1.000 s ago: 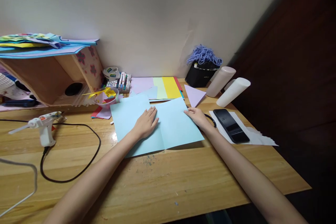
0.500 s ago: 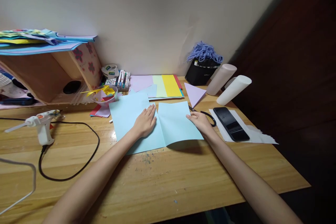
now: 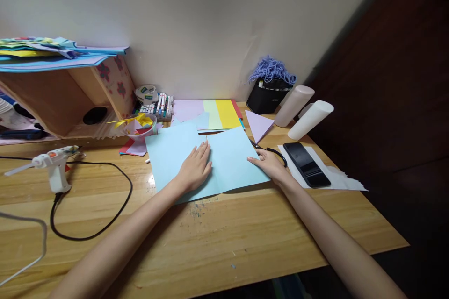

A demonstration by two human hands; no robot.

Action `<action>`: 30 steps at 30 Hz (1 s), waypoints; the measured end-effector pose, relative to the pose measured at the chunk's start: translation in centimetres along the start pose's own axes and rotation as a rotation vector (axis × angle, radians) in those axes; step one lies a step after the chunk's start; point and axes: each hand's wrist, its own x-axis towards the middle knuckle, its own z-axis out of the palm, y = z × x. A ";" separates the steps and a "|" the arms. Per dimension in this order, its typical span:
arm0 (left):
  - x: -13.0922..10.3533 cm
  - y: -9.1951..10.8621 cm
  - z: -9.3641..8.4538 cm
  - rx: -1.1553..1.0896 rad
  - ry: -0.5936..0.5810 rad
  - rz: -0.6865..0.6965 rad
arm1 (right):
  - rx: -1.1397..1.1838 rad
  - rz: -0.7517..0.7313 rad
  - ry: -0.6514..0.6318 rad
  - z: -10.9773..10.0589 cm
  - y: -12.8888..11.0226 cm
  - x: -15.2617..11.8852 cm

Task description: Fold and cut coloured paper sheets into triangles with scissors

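Left hand point(image 3: 195, 168) lies flat, fingers stretched and nearly together, pressing on the pale blue paper point(image 3: 231, 154) in the middle of the worktop point(image 3: 210, 243) and gripping nothing. Right hand point(image 3: 270, 164) is partly curled at the paper's right edge, thumb on top; its other fingers are mostly out of sight, so I can't tell whether they pinch the sheet or touch the black scissors point(image 3: 282, 157) beside them, themselves half covered.

From the far left, a box point(image 3: 119, 81) with a flowered side is cut off, its dim contents hard to name. Below it sits a glue gun point(image 3: 58, 170), and nearer me a pale bent rod point(image 3: 45, 233) runs out of view. Next comes a clear bowl point(image 3: 154, 126) of paper scraps, then a set of markers point(image 3: 163, 105). Coloured sheets point(image 3: 228, 114) lie behind the blue paper, which hides their near edge. Farther right are a lilac triangle point(image 3: 259, 125), a black holder point(image 3: 266, 100) topped with blue yarn point(image 3: 271, 69), its lettering too small to read, two pale cylinders point(image 3: 311, 120) and a dark phone point(image 3: 307, 165) partly covering white paper point(image 3: 345, 180).
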 end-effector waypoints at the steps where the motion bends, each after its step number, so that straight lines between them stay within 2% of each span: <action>1: -0.3 0.3 0.0 0.002 -0.001 0.009 | -0.015 -0.029 0.025 0.1 0.3 0.4; 7: -0.8 0.4 0.9 0.012 -0.012 -0.038 | -0.124 -0.086 0.074 0.2 1.3 1.5; 16: -0.7 0.4 1.1 0.006 -0.015 -0.056 | -0.190 0.023 0.111 0.3 1.0 -1.0; 21: -0.8 0.4 1.1 0.001 -0.002 -0.052 | -0.060 0.003 0.008 0.3 1.1 -1.6; 27: -0.7 0.3 1.2 -0.010 0.001 -0.049 | -0.061 -0.010 0.034 0.0 2.0 -2.5; 30: -0.7 0.4 1.1 -0.016 0.001 -0.049 | -0.011 0.006 -0.013 0.0 2.0 -3.1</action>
